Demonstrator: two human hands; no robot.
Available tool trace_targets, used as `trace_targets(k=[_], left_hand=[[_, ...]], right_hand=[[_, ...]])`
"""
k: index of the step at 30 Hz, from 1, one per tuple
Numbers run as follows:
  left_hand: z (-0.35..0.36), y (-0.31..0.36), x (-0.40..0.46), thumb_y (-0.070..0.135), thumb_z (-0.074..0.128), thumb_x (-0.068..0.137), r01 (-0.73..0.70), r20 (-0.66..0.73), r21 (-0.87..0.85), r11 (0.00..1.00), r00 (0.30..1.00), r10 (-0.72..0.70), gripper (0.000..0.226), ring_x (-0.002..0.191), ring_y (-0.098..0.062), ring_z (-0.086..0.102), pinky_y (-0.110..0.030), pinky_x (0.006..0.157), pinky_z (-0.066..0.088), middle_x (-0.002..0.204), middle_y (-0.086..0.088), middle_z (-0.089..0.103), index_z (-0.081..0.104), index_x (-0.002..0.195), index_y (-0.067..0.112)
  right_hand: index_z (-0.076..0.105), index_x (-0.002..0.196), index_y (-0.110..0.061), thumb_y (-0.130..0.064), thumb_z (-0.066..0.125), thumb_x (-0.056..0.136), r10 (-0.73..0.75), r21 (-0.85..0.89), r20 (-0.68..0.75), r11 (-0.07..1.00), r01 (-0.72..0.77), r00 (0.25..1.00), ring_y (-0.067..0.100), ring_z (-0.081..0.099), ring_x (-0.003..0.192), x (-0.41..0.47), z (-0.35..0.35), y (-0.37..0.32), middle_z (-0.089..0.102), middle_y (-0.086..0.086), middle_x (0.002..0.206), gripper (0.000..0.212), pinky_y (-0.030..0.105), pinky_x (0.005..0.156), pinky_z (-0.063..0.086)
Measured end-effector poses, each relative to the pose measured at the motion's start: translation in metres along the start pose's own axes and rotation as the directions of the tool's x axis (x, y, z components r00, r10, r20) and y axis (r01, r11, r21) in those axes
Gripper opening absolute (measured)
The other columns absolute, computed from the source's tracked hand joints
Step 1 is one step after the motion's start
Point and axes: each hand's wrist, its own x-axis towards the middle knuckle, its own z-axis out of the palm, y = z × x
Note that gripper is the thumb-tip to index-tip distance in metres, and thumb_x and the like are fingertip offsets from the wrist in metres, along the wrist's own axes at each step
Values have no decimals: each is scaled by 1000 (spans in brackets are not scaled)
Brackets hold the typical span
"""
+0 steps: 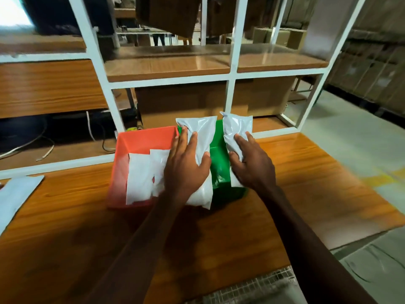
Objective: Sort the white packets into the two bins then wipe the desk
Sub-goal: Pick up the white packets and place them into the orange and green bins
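Here, on the wooden desk [295, 183], a red bin [140, 139] and a green bin [219, 154] are sitting side by side, touching. The red bin is holding two flat white packets [140, 178]. Over the green bin, the left hand [186, 170] is gripping a long packet [200, 132], fingers spread and curled around it. The right hand [252, 163] is clasping a shorter packet [235, 128], fingers half closed. Another packet [17, 194] is lying at the desk's left edge.
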Motion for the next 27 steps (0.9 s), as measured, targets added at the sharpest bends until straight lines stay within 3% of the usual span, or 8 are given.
trace_targets(k=[5, 9, 13, 17, 22, 27], left_hand=[[48, 6, 42, 52, 36, 89, 21, 74, 79, 997, 997, -27, 70, 149, -31, 19, -52, 118, 24, 165, -4, 14, 33, 151, 20], [79, 0, 66, 53, 29, 87, 122, 163, 166, 979, 975, -149, 73, 149, -33, 18, -51, 118, 22, 165, -6, 13, 31, 152, 19], [114, -12, 84, 48, 34, 94, 124, 255, 387, 914, 938, -235, 64, 148, -34, 15, -53, 119, 14, 163, -8, 18, 31, 151, 18], [140, -25, 89, 45, 31, 96, 75, 293, 599, 798, 907, -304, 61, 150, -35, 10, -61, 117, 0, 163, -9, 18, 28, 153, 22], [157, -31, 101, 49, 18, 97, 35, 331, 751, 660, 845, -421, 61, 151, -32, 5, -66, 111, -19, 164, -10, 17, 26, 153, 26], [173, -45, 103, 54, 10, 97, -8, 364, 823, 568, 775, -517, 63, 151, -33, -1, -73, 103, -23, 165, -6, 9, 22, 154, 31]], right_hand=[[39, 150, -32, -46, 49, 97, -10, 22, 57, 1000, 9, 998, 27, 35, 145, 39, 17, 26, 31, 2, 162, 55, 44, 110, 37], [39, 151, -26, -41, 47, 100, -32, 47, 187, 999, 24, 982, 35, 35, 143, 72, 43, 40, 33, 12, 160, 54, 45, 112, 35], [44, 145, -16, -37, 41, 100, -39, -5, 384, 999, 44, 923, 41, 44, 135, 102, 84, 55, 42, 23, 149, 50, 46, 108, 40], [47, 132, -15, -37, 39, 100, 9, -107, 540, 992, 59, 841, 45, 53, 120, 115, 114, 63, 45, 23, 137, 40, 49, 98, 45], [35, 142, -20, -30, 49, 95, 64, -157, 626, 987, 45, 777, 47, 28, 139, 123, 146, 67, 6, 23, 160, 50, 52, 115, 30], [14, 155, -21, -26, 49, 96, 105, -229, 737, 968, 100, 667, 46, -6, 150, 131, 170, 78, -15, 24, 163, 68, 51, 123, 4]])
